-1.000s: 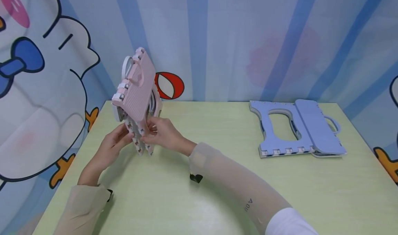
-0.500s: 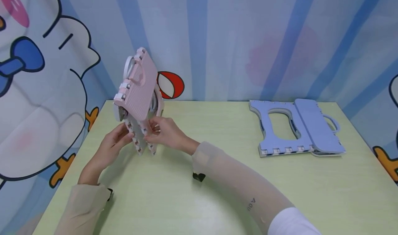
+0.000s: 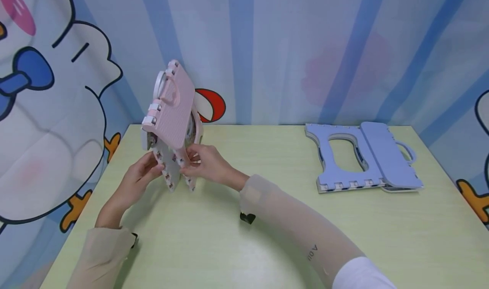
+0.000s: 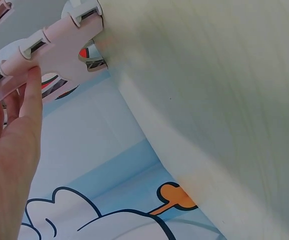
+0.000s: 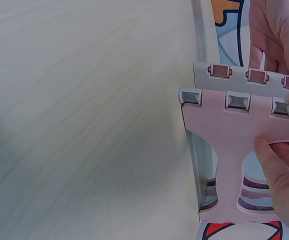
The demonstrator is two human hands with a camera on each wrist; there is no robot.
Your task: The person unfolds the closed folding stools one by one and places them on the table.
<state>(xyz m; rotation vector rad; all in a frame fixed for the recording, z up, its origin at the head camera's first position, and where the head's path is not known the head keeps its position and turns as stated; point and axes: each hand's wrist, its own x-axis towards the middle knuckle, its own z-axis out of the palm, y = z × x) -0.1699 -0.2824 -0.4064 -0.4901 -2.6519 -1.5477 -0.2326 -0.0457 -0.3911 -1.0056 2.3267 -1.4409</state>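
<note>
A pink and white folding stool (image 3: 173,110) stands partly unfolded at the table's back left, its ridged top tilted. My left hand (image 3: 134,175) grips the near edge of its left leg panel. With fingers curled through the panel's opening, my right hand (image 3: 209,164) grips the right leg panel. A gap separates the two panels along their near edges. The right wrist view shows the pink leg panel (image 5: 229,135) from outside, with fingers curled into its cutout. In the left wrist view, the fingers reach around the other panel (image 4: 59,55).
A blue folding stool (image 3: 393,155) lies folded flat at the table's back right, its handle pointing right. Behind the pale green table (image 3: 267,234) hangs a cartoon-printed cloth (image 3: 279,51). Another cartoon print (image 3: 49,153) covers the left side.
My right hand has moved slightly right with the right leg panel, and the gap between the panels has widened. The stool's top has shifted a little right. My left hand stays in place.
</note>
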